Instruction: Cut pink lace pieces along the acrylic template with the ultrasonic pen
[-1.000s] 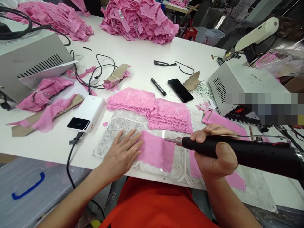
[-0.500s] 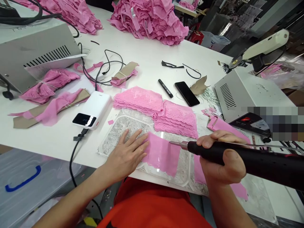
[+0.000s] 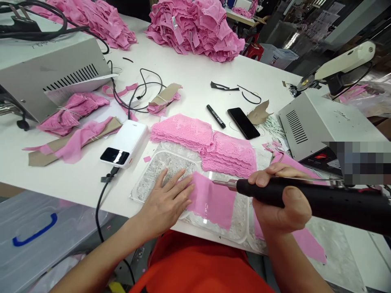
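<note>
My left hand (image 3: 167,199) lies flat with fingers spread, its fingertips over the left edge of a pink fabric piece (image 3: 214,207). That piece rests on a clear plastic tray lid (image 3: 139,185) with a raised rim. Wrapped round a black handheld tool with a pointed metal tip (image 3: 275,193) is my right hand (image 3: 279,199). The tip is over the upper part of the fabric; whether it touches cannot be made out. Just behind the piece sit two stacks of pink lace fabric, a left stack (image 3: 183,130) and a right stack (image 3: 230,152).
A white power bank (image 3: 128,140) with a cable stands left. Behind the stacks lie a black marker (image 3: 216,116) and a phone (image 3: 243,123). Grey vented boxes flank the table, one left (image 3: 61,73) and one right (image 3: 330,122). A heap of pink garments (image 3: 195,30) is at the back.
The tool tip has moved slightly left along the upper part of the fabric. My left hand keeps its place on the piece. The whole view has shifted a little.
</note>
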The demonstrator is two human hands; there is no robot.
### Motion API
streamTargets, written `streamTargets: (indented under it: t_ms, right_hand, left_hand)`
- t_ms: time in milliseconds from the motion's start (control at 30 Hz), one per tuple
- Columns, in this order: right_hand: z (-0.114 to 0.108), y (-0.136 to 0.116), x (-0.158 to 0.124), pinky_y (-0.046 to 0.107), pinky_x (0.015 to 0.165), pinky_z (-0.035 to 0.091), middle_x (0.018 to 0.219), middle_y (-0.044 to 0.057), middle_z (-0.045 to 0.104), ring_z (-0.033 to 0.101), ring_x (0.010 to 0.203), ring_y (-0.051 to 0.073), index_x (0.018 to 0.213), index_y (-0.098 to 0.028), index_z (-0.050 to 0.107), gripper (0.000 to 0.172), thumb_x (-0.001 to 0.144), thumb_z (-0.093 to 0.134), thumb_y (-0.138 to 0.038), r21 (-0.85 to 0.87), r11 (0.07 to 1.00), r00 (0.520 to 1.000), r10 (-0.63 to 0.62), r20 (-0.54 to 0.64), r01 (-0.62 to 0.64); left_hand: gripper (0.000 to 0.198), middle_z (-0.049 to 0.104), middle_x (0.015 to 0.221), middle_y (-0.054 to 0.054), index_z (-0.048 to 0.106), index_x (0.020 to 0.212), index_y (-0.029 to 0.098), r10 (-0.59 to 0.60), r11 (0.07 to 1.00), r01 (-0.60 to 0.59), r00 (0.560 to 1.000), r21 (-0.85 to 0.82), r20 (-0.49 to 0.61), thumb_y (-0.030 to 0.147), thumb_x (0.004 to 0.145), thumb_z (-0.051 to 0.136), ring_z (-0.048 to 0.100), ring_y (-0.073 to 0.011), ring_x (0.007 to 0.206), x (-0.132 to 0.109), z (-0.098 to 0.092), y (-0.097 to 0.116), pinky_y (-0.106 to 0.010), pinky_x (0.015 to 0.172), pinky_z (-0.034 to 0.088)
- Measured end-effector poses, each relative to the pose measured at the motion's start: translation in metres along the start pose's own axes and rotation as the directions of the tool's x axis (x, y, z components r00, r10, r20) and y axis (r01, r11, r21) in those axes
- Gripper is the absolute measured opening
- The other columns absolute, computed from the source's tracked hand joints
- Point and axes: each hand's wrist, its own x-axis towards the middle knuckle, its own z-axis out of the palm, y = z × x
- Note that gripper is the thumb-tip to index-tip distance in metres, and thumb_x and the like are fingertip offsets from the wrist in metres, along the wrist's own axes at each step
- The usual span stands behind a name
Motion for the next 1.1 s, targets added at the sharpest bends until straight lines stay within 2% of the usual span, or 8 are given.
streamTargets:
  t_ms: [167, 600, 767, 900, 1100]
  right_hand:
    - [0.010, 0.008, 0.000, 0.030, 0.052, 0.052, 0.082, 0.000, 0.058, 0.056, 0.054, 0.009, 0.082, -0.020, 0.063, 0.012, 0.074, 0.061, -0.028, 0.014, 1.000, 0.999, 0.018, 0.040, -0.019]
    - [0.013, 0.012, 0.002, 0.030, 0.052, 0.052, 0.079, -0.001, 0.055, 0.055, 0.053, 0.009, 0.079, -0.019, 0.060, 0.012, 0.074, 0.063, -0.029, -0.002, 1.000, 0.997, 0.008, 0.077, -0.008]
    - [0.022, 0.009, 0.003, 0.030, 0.050, 0.051, 0.078, -0.001, 0.053, 0.053, 0.052, 0.009, 0.077, -0.019, 0.061, 0.012, 0.070, 0.061, -0.029, 0.036, 0.998, 0.997, 0.055, 0.054, -0.057]
    - [0.034, 0.008, 0.000, 0.031, 0.051, 0.052, 0.081, -0.001, 0.054, 0.053, 0.052, 0.009, 0.078, -0.019, 0.060, 0.013, 0.071, 0.062, -0.030, 0.073, 0.992, 0.992, 0.097, 0.084, -0.103]
    - [0.050, 0.014, -0.004, 0.030, 0.052, 0.052, 0.083, -0.001, 0.052, 0.053, 0.053, 0.008, 0.078, -0.019, 0.057, 0.015, 0.071, 0.062, -0.031, 0.081, 0.990, 0.990, 0.107, 0.095, -0.115]
  left_hand:
    - [0.027, 0.061, 0.138, -0.009, 0.061, 0.123, 0.014, -0.005, 1.000, 0.005, 1.000, 0.002, -0.021, 0.015, 0.100, 0.047, 0.048, -0.0287, 0.137, -0.004, -0.003, -0.001, -0.055, 0.120, 0.023]
    - [0.025, 0.065, 0.132, -0.011, 0.064, 0.119, 0.013, -0.035, 0.999, 0.034, 0.999, -0.028, -0.022, 0.016, 0.098, 0.051, 0.048, -0.0295, 0.137, -0.008, -0.003, 0.000, -0.058, 0.120, 0.024]
    - [0.030, 0.066, 0.130, -0.011, 0.061, 0.126, 0.015, -0.038, 0.999, 0.036, 0.999, -0.037, -0.039, 0.016, 0.097, 0.054, 0.045, -0.0275, 0.140, -0.022, -0.009, 0.002, -0.056, 0.122, 0.021]
    - [0.031, 0.066, 0.130, -0.011, 0.060, 0.127, 0.013, -0.046, 0.998, 0.042, 0.997, -0.052, -0.064, 0.014, 0.097, 0.053, 0.042, -0.0266, 0.142, -0.037, -0.013, 0.004, -0.054, 0.124, 0.020]
    - [0.031, 0.066, 0.129, -0.012, 0.059, 0.128, 0.013, -0.053, 0.997, 0.048, 0.995, -0.057, -0.085, 0.017, 0.098, 0.052, 0.041, -0.0263, 0.142, -0.046, -0.011, 0.007, -0.054, 0.123, 0.023]
